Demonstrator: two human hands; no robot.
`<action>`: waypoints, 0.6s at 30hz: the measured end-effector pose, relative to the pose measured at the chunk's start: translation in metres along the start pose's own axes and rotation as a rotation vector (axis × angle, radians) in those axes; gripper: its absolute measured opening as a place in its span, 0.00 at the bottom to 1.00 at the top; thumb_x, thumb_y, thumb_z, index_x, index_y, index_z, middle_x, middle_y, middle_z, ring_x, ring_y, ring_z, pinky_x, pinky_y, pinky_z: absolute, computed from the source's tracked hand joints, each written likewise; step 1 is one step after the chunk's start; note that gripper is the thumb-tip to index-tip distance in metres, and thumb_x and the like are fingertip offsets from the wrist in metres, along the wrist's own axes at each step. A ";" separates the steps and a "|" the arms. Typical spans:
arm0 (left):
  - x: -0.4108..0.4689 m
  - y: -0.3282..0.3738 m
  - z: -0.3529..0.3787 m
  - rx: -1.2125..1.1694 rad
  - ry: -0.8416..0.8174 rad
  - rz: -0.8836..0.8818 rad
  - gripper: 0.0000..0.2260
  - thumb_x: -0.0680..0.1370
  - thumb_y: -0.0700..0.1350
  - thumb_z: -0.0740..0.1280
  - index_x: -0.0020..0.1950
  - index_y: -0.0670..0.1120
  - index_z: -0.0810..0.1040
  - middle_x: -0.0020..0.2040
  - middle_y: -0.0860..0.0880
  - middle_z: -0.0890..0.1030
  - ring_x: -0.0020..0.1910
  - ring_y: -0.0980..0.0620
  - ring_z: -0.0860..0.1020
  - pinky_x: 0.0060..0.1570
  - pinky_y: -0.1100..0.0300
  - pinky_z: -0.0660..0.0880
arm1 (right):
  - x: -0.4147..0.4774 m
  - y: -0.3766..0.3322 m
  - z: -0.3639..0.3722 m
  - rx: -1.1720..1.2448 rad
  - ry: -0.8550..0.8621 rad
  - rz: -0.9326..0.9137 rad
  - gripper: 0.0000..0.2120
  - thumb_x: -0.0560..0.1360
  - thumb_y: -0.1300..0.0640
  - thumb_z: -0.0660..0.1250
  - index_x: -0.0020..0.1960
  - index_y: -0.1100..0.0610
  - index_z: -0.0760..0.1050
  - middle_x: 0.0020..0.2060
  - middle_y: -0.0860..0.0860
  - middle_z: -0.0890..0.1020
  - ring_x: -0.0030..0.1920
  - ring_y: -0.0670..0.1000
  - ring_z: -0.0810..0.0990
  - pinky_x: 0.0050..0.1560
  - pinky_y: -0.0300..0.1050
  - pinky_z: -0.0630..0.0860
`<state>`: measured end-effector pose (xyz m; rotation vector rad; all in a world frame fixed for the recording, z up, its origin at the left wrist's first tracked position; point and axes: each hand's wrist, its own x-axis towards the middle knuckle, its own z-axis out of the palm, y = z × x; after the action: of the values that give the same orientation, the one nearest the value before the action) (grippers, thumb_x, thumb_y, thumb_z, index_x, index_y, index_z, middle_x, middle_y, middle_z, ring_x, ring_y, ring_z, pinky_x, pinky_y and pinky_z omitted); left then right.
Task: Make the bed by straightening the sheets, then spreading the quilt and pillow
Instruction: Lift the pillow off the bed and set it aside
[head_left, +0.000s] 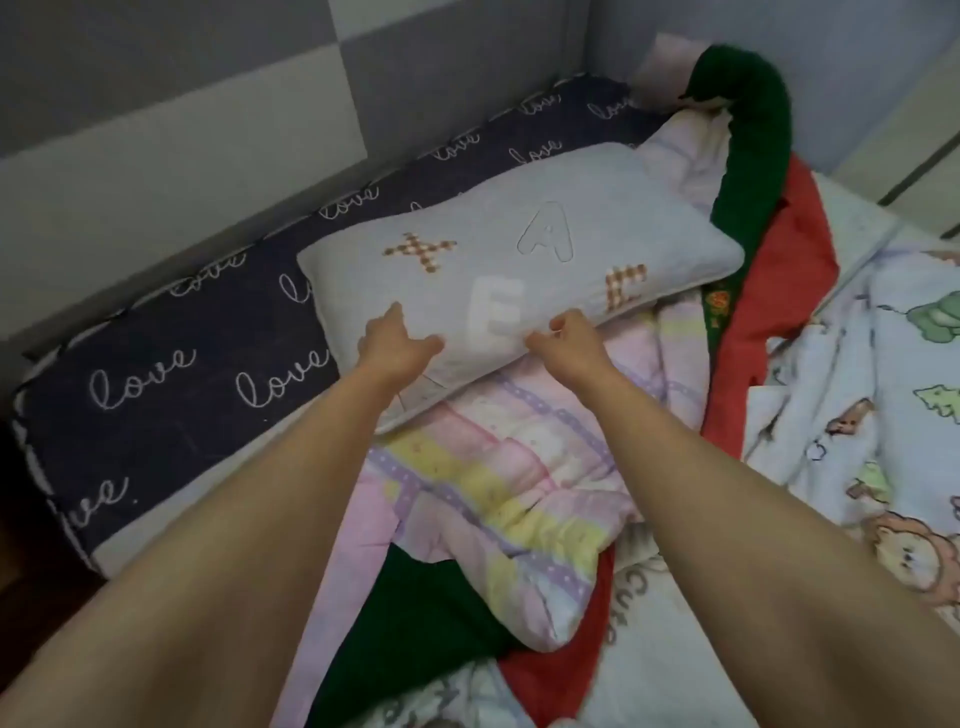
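Observation:
A pale grey pillow (519, 260) with stitched letters lies across the head of the bed, partly on a bunched pink, yellow and lilac quilt (498, 483). My left hand (397, 345) rests on the pillow's near edge with fingers spread and fairly straight. My right hand (569, 340) touches the same edge a little to the right, its fingers bent down over the pillow's rim. A white sheet with cartoon animals (883, 415) lies rumpled on the right side of the bed.
A dark navy cushion printed with "love" (171, 384) runs along the grey padded wall (182, 104) on the left. A green and red blanket (753, 182) trails from the far corner under the quilt. A pale cabinet (904, 140) stands at far right.

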<state>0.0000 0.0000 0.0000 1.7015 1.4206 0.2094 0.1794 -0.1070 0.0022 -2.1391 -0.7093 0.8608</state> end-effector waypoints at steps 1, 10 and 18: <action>0.007 -0.006 0.002 0.020 0.008 -0.030 0.37 0.77 0.55 0.66 0.79 0.46 0.50 0.78 0.42 0.54 0.75 0.40 0.56 0.73 0.45 0.59 | 0.008 0.004 0.009 0.060 -0.002 0.042 0.25 0.76 0.54 0.67 0.67 0.64 0.65 0.58 0.55 0.73 0.58 0.54 0.73 0.53 0.41 0.67; 0.074 -0.056 0.037 -0.053 0.014 -0.278 0.51 0.68 0.71 0.66 0.76 0.58 0.33 0.77 0.44 0.33 0.75 0.34 0.41 0.73 0.37 0.50 | 0.095 0.035 0.078 0.508 -0.032 0.265 0.60 0.55 0.35 0.79 0.75 0.59 0.53 0.68 0.54 0.72 0.63 0.57 0.75 0.60 0.55 0.77; 0.092 -0.060 0.055 -0.359 0.212 -0.320 0.62 0.64 0.59 0.78 0.75 0.53 0.29 0.76 0.37 0.54 0.71 0.36 0.63 0.68 0.49 0.64 | 0.129 0.033 0.109 0.919 0.009 0.287 0.57 0.49 0.55 0.84 0.70 0.54 0.55 0.60 0.57 0.77 0.54 0.60 0.81 0.44 0.70 0.78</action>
<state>0.0223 0.0479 -0.1108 1.1703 1.6741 0.4468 0.1857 0.0070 -0.1258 -1.4066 0.0450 1.0559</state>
